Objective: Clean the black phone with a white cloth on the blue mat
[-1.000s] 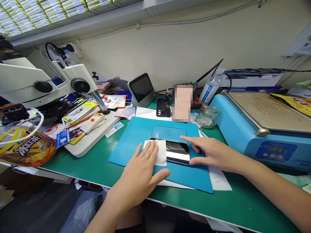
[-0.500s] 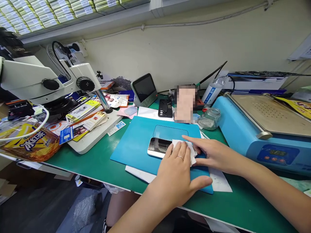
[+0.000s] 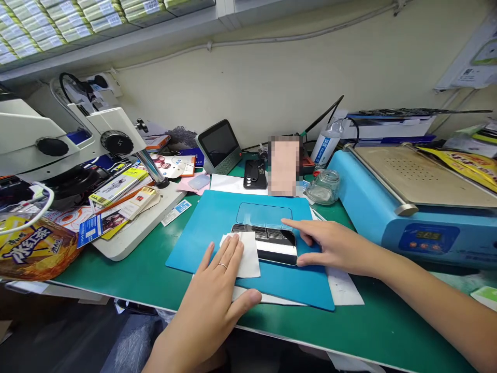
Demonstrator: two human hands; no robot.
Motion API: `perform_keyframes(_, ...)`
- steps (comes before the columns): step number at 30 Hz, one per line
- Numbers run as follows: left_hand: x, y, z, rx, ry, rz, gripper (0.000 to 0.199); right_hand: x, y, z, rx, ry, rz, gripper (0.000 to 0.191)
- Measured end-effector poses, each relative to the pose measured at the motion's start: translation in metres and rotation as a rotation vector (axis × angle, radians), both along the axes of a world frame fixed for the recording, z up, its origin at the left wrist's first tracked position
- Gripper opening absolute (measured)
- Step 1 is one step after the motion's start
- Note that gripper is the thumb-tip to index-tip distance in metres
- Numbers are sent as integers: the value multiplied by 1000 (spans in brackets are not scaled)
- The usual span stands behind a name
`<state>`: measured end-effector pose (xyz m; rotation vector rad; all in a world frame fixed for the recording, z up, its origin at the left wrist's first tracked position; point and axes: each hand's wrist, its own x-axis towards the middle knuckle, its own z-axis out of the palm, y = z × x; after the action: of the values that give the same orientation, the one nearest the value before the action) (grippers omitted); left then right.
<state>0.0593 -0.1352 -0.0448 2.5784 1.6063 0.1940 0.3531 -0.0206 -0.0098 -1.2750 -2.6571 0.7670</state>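
Observation:
A smartphone [image 3: 276,246] with a dark reflective screen lies on the blue mat [image 3: 198,223]. My left hand [image 3: 219,280] rests flat, fingers stretched out, on a white tissue [image 3: 249,254] that covers the phone's left end. On my right, the other hand, my right hand [image 3: 332,246], has thumb and index finger spread apart. Its thumb tip is at the phone's lower right corner, and the index tip is over the edge of a clear black-rimmed glass sheet [image 3: 264,212]. That sheet lies flat just behind the phone.
A blue heating plate machine [image 3: 388,223] stands at right, beside a glass jar [image 3: 324,187] and a plastic bottle [image 3: 328,145]. Behind the mat are a black phone [image 3: 255,174] and a small display [image 3: 220,147]. The microscope [image 3: 101,137] and a drink bottle [image 3: 34,248] are at left.
My left hand and the tissue have moved left, from the phone's right part to its left end. More of the screen's right side shows. My right hand stays by the right end.

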Motion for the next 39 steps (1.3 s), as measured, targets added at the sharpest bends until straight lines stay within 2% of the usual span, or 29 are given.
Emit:
perform_keyframes(5,5,7,-3,53,-10,30,84,0,0,0,0,7,-14,86)
perform_keyframes(12,15,33,3,26,9,59,92,0,1,-1,11,5,-9,87)
perform_keyframes(18,39,33,-2,123,-2,124,106,-1,1,-3,17,16,6,86)
perform_keyframes(24,88,30,8,25,-159,-9,109,2,3,-8,45,38,9,88)
perform_keyframes(27,101,26,11,-5,-227,-66,107,4,3,-9,54,44,16,86)
perform_keyframes(30,98,20,11,-25,-245,-84,100,5,2,-8,52,37,13,83)
perform_keyframes(34,82,11,9,-45,-206,-120,85,5,2,-5,60,56,37,76)
perform_keyframes(39,56,-1,5,-59,-148,-128,82,4,3,-5,57,34,49,75)
